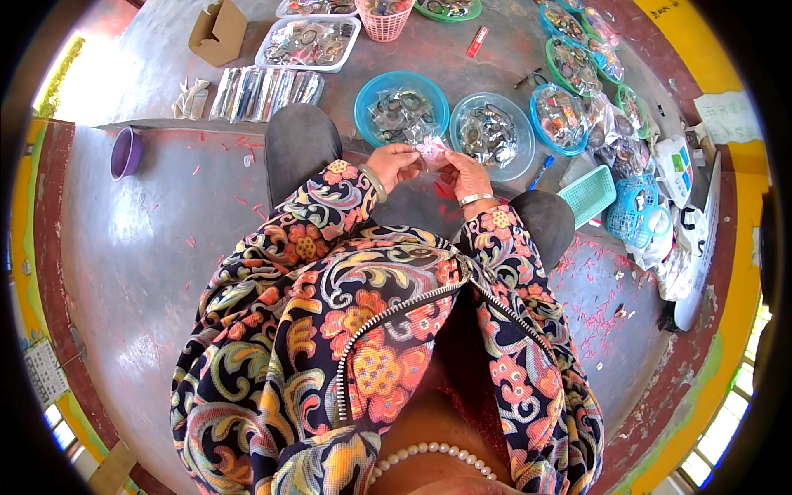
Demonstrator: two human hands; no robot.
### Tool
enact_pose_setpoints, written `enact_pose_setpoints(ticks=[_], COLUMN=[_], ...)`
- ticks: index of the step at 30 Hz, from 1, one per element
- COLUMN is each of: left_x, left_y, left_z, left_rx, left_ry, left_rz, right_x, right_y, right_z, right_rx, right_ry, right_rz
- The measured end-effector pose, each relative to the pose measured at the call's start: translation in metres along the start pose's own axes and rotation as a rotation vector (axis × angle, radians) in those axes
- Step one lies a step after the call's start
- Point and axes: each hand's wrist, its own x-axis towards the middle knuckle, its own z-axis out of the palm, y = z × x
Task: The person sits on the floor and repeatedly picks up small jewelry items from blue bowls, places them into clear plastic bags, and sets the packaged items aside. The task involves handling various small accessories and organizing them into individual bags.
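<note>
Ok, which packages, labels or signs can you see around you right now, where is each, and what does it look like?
Open brown cardboard box: far left on the floor, flaps up.
Row of long clear plastic sleeves: right of the box, silvery contents.
White paper sheet with writing: far right, on the yellow strip.
Small clear plastic packet with pink inside: held between left hand and right hand.

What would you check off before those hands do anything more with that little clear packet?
1. Small clear packet held by both hands: ok.
2. Left hand grips its left edge: ok.
3. Right hand on its right edge: ok.
4. Packet sealed or open: cannot tell.
5. Blue bowl just beyond the hands, within reach: ok.
6. Second blue bowl beside it, already holding pieces: ok.
</note>
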Motion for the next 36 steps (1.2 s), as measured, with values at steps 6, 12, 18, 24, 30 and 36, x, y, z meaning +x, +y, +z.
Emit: enact_pose_setpoints(ticks=[6, 12, 18, 24, 30, 36], left_x=[0.0, -0.002, -0.006, -0.004, -0.006, -0.007], left_y=[0.002, 0.004, 0.005, 0.004, 0.005, 0.006], left_z=[0.003, 0.004, 0.009, 0.008, 0.01, 0.009], left_rx=[-0.011, 0.083, 0.145, 0.241, 0.264, 0.276], left_ry=[0.049, -0.016, -0.007, 0.01, -0.009, -0.051], left_rz=[0.047, 0.076, 0.008, 0.008, 0.01, -0.012], right_x=[0.0, -0.002, -0.001, -0.004, -0.008, -0.005], right_y=[0.0, -0.003, -0.002, -0.004, -0.005, -0.005], right_z=[0.0, 0.005, 0.002, 0.008, 0.013, 0.008], right_rx=[-0.117, -0.069, -0.046, -0.084, -0.002, -0.031], right_ry=[-0.041, -0.035, -0.057, -0.044, -0.106, -0.14], right_rz=[0.045, 0.038, -0.002, 0.0, -0.043, -0.009])
